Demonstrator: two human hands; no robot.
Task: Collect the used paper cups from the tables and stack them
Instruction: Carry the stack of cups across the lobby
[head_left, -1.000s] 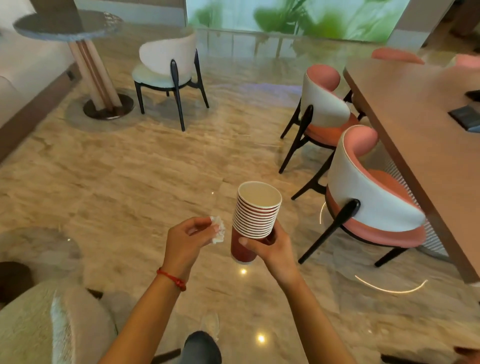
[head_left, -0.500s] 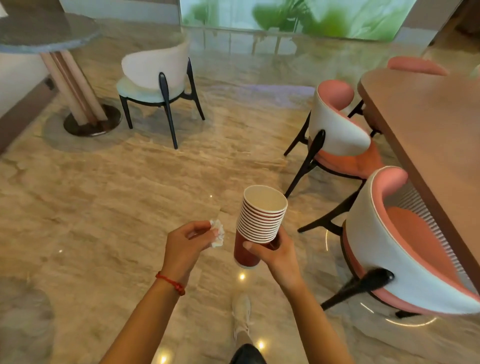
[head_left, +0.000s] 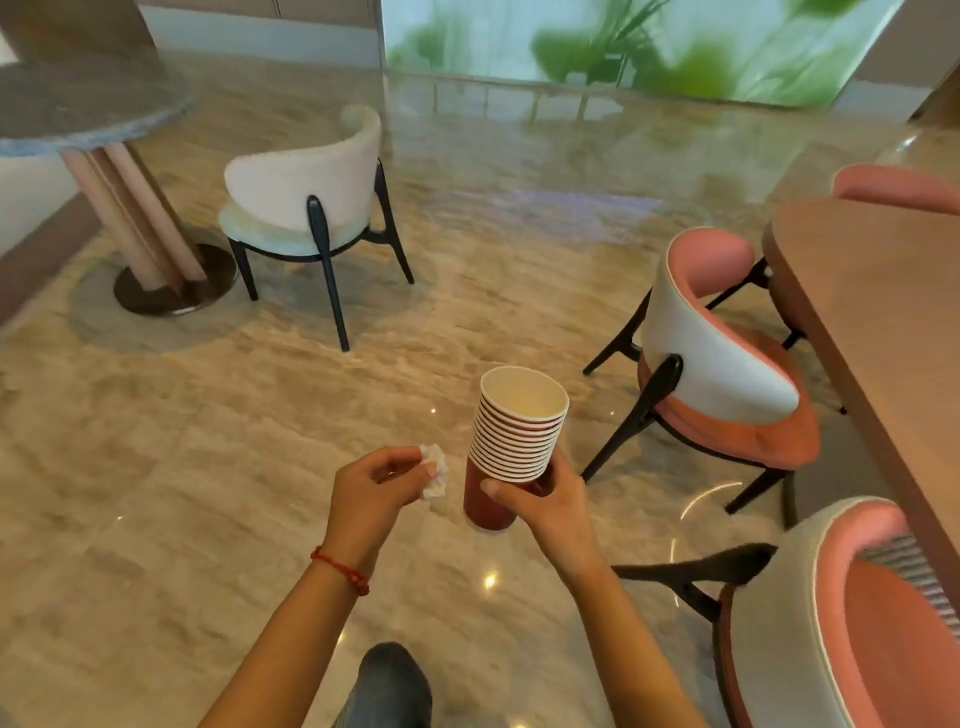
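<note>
One cup stack (head_left: 514, 441) gripped in right hand (head_left: 550, 512) fingers (head_left: 496, 488), upright

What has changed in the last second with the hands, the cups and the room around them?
Only the view moved: the person walked on, so the round table and white chair now look nearer. Nothing was taken or let go. The right hand still holds the stack of cups, and the left hand still pinches the crumpled tissue.

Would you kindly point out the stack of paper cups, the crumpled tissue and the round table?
stack of paper cups (head_left: 515, 441): head view, on the nested rims.
crumpled tissue (head_left: 436, 470): head view, on its middle.
round table (head_left: 88, 111): head view, on its top.
</note>
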